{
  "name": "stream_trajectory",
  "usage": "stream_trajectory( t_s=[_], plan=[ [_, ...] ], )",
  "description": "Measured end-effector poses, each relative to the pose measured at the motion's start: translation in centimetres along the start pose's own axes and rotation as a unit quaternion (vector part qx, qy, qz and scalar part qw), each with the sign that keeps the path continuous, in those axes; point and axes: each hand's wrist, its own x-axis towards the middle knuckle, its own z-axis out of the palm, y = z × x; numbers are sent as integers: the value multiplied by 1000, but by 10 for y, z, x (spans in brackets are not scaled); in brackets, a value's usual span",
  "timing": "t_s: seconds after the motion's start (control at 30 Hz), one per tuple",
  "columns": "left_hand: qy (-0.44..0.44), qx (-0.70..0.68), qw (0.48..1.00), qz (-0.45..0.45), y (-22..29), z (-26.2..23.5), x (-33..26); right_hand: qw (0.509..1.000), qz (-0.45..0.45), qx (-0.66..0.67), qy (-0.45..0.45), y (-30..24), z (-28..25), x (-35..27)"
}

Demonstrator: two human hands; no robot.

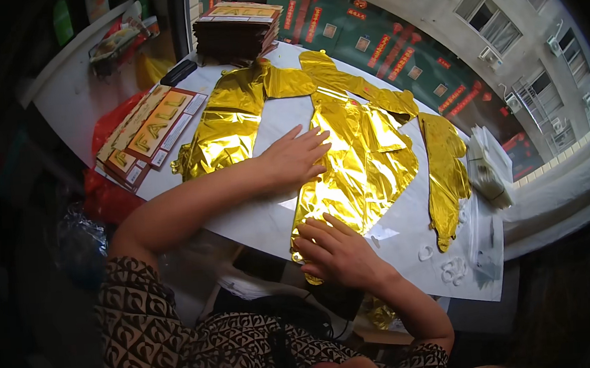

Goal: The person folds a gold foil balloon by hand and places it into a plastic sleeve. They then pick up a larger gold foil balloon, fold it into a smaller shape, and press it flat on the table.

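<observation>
Flat gold foil balloons (pixel 359 169) lie overlapping in the middle of the white table. My left hand (pixel 296 158) rests at the left edge of this foil with its fingers stretched out, and nothing is gripped in it. Lower down, my right hand (pixel 341 252) lies over the near end of the same foil, its fingers apart and slightly bent. Another flat gold foil balloon (pixel 226 130) spreads to the left, beyond my left forearm. One more gold foil piece (pixel 444 170) lies apart on the right side.
A tall stack of printed card packages (pixel 236 34) stands at the back left. Several similar packages (pixel 158 128) lie along the left edge, near a black object (pixel 179 72). White ribbon coils (pixel 453 271) and a bundle of clear plastic sleeves (pixel 489 170) are at right, by the window.
</observation>
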Motion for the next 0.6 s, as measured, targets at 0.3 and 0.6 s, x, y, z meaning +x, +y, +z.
stream_trajectory(
  t_s=[0.3, 0.6],
  plan=[
    [-40, -52, 997, 50, -5, 12, 24, 1000, -1, 12, 2, -1, 1, 0],
    [-34, -5, 999, 19, -1, 10, 33, 1000, 3, -1, -2, -1, -3, 0]
  ],
)
